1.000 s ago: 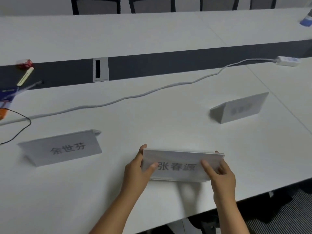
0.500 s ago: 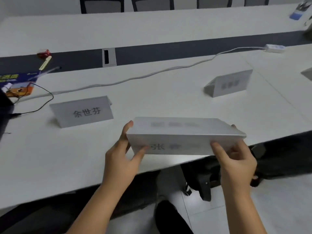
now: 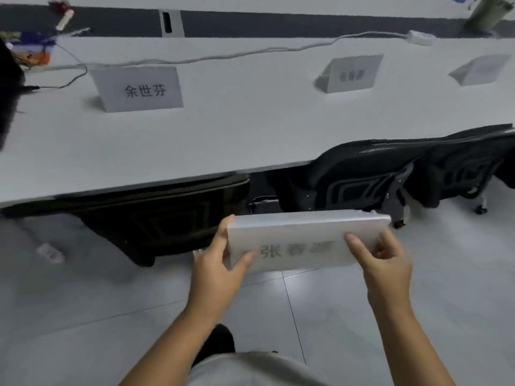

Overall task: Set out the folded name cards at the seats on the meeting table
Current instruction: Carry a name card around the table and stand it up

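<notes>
Folded name card [image 3: 303, 240], smooth white paper, pinched at each end by left hand [image 3: 217, 271] and right hand [image 3: 387, 268]

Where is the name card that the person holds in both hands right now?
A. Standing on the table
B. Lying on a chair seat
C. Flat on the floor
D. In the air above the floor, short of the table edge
D: the left hand and right hand hold the name card above the floor tiles, nearer than the table edge.

A long white surface [image 3: 250, 129] with a dark strip [image 3: 306, 22] down its middle stands over black chairs [image 3: 362, 176] pushed beneath, on a pale grey tiled floor [image 3: 83, 316].
</notes>
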A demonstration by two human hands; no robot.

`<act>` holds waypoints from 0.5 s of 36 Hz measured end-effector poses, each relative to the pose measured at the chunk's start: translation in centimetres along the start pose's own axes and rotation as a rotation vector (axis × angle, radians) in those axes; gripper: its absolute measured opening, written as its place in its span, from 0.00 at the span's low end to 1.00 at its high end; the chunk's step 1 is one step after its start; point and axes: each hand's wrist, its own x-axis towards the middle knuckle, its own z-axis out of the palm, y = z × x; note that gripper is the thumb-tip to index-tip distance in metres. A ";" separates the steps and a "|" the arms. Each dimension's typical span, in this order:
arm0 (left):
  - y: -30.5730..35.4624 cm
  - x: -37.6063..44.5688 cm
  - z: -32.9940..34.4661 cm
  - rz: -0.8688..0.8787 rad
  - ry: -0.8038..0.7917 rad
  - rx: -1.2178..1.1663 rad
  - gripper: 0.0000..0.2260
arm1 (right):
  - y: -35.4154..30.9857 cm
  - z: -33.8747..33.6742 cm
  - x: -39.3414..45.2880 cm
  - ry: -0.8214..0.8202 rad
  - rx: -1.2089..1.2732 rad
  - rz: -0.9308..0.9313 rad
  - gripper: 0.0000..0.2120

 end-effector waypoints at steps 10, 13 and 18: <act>-8.2 -17.7 -3.4 -0.481 0.382 -0.019 0.27 | 6.8 4.4 -10.2 -0.643 -0.156 0.167 0.10; -10.5 -23.1 -5.5 -0.620 0.524 -0.022 0.27 | 8.3 7.2 -13.8 -0.841 -0.213 0.198 0.13; -13.2 -29.9 -9.6 -0.778 0.755 -0.087 0.28 | 9.4 12.9 -19.9 -1.089 -0.318 0.216 0.17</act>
